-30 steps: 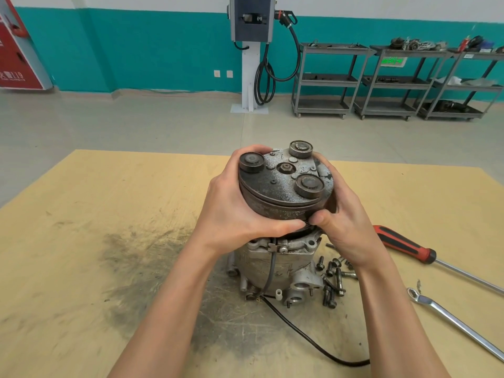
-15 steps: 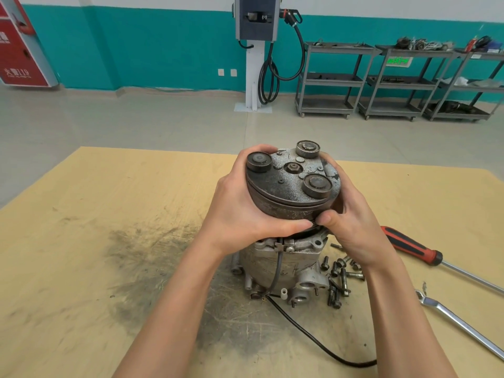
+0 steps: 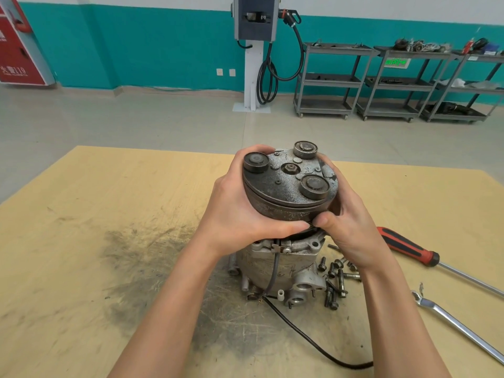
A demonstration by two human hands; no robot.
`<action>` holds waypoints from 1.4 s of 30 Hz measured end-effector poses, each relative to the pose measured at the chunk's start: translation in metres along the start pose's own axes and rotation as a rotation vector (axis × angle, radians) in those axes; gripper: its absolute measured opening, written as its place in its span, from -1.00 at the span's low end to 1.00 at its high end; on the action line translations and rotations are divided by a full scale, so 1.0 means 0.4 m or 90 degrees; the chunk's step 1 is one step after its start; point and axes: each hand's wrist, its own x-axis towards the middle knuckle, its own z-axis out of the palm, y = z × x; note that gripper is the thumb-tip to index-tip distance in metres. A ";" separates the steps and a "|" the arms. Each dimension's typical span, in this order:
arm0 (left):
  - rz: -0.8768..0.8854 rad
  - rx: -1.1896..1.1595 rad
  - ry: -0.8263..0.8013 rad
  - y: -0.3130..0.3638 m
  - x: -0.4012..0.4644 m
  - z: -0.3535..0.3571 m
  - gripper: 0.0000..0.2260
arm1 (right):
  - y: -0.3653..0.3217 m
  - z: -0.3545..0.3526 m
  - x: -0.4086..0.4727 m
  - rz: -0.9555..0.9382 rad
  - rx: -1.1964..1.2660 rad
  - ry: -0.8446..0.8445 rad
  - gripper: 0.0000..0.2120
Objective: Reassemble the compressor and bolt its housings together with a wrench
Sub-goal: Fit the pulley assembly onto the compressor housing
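Both hands grasp the clutch pulley [image 3: 289, 186] at the top of the compressor: left hand [image 3: 240, 214] wraps the left side with its thumb along the lower rim, right hand [image 3: 351, 230] cups the right side, thumb tip pressing at the seam just beside the left thumb. Compared with a second ago almost nothing has shifted: same two-handed grip, thumbs in the same spot, pulley at the same tilt toward the camera. The frame shift looks like head motion only. Judgement: the pulley end is still being seated or steadied on the silver compressor body [image 3: 275, 266], not yet settled, so bolting has not begun.

The body stands upright on the yellow board [image 3: 81, 241], over a dark grease smear. Its black cable [image 3: 313, 342] runs from the front base toward the near right. Loose bolts [image 3: 334, 279] lie in a pile touching or just beside the body's right foot, under the right wrist. The wrench [image 3: 458, 326] lies well right, untouched; the red-handled screwdriver [image 3: 406, 248] lies behind it, near the right hand.

Room: the board's left half is open, far edge well behind the compressor. The right side is crowded with bolts, screwdriver and wrench close together, so a reach for the wrench likely has to go over the bolt pile. The cable crosses the near path. Grey shelf carts [image 3: 335, 80] and a wall charger [image 3: 255, 20] are far off, no obstruction.
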 end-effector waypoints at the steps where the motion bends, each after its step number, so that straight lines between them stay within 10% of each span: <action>1: -0.001 -0.002 -0.001 0.000 -0.001 0.000 -0.21 | 0.002 -0.001 0.000 -0.002 0.001 0.001 -0.10; 9: -0.072 -0.053 -0.125 -0.008 -0.004 -0.049 -0.02 | 0.012 -0.022 -0.009 -0.006 -0.021 0.002 -0.07; 16: -0.222 -0.159 0.114 -0.062 -0.059 -0.033 -0.29 | 0.041 0.025 -0.047 0.063 0.032 0.278 -0.28; 26: -0.279 -0.188 0.133 -0.080 -0.080 0.015 -0.64 | 0.022 0.073 -0.092 0.118 -0.100 0.210 -0.32; 42: -0.145 -0.096 0.075 -0.069 -0.190 -0.012 -0.50 | 0.062 0.075 -0.088 0.076 -0.113 0.238 -0.34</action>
